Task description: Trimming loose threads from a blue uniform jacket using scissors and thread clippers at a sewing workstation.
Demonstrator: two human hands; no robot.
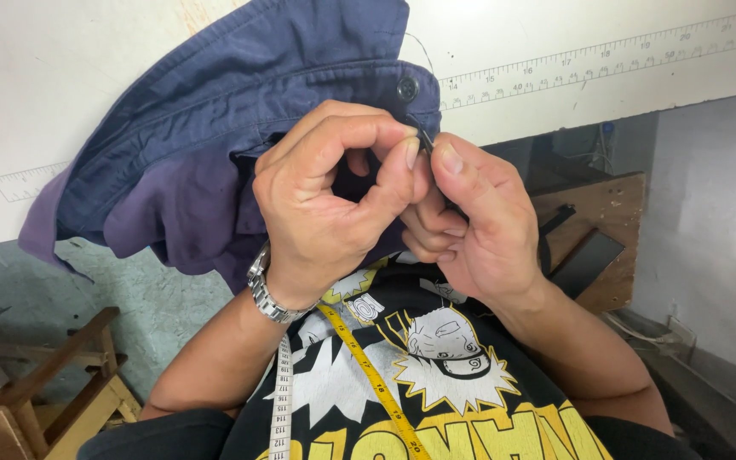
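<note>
**Both hands pinched at a navy garment's button edge**

We see a white counter (87, 77) with ruler markings along its edge, and on it a navy garment (215, 128) that spills over the near edge toward us. Our left hand (325, 204), a metal watch (267, 294) on its wrist, has its fingers closed on the cloth just below a dark button (407, 88). Our right hand (479, 230) touches it, fingers pinched shut on a thin dark tool (425, 136). A yellow measuring tape (376, 383) hangs over our black shirt.

Bright even light, sharp focus, soft shadows, edges slightly bowed
</note>
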